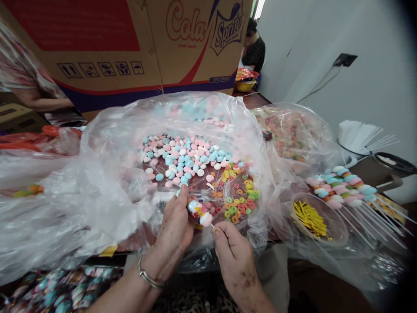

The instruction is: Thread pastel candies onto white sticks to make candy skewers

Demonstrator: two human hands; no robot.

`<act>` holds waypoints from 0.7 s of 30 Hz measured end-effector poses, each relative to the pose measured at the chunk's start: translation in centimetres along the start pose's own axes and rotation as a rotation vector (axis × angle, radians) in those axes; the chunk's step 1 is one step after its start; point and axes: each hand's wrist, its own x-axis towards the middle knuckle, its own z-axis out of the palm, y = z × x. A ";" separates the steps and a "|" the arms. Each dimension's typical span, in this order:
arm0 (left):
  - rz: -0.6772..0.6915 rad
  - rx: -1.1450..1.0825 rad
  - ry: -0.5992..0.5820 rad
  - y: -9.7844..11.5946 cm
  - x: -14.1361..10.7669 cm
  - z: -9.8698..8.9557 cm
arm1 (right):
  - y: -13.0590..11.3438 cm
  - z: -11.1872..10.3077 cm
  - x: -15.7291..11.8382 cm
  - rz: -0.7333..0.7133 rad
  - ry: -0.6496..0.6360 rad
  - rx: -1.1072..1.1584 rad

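A skewer of pastel marshmallow-like candies (204,218) points up and left in front of me, partly covered by a clear wrapper with coloured print. My left hand (175,221) is closed about its upper end, though its fingers hide part of the grip. At the lower end, my right hand (233,250) pinches the thin white stick (213,225) between thumb and forefinger. Just beyond my hands, loose pink, blue and white candies (185,156) lie in a large clear plastic bag (107,126). Small coloured ring candies (239,200) are scattered to their right.
A large cardboard box (156,52) stands at the back. To the right are finished candy skewers (342,184), a bowl of gold twist ties (309,217) and a container of white sticks (358,134). Wrapped candies (68,291) lie lower left. Two people are farther back.
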 end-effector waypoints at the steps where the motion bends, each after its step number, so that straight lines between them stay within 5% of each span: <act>1: 0.002 -0.001 -0.001 -0.1 0.0 0.1 | -0.2 0.0 0.1 0.050 -0.015 0.068; 7: 0.011 0.012 0.013 0.1 0.0 0.5 | -1.2 0.1 0.8 0.325 -0.046 0.498; 13: -0.033 -0.071 0.036 0.1 0.2 0.3 | -1.1 0.2 0.6 0.308 -0.021 0.582; 15: -0.064 -0.120 0.028 -0.2 0.2 0.2 | -0.6 0.2 0.3 0.221 0.012 0.444; 21: 0.003 -0.156 -0.032 -1.0 -0.2 0.2 | 0.3 0.6 -0.1 -0.352 0.193 -0.220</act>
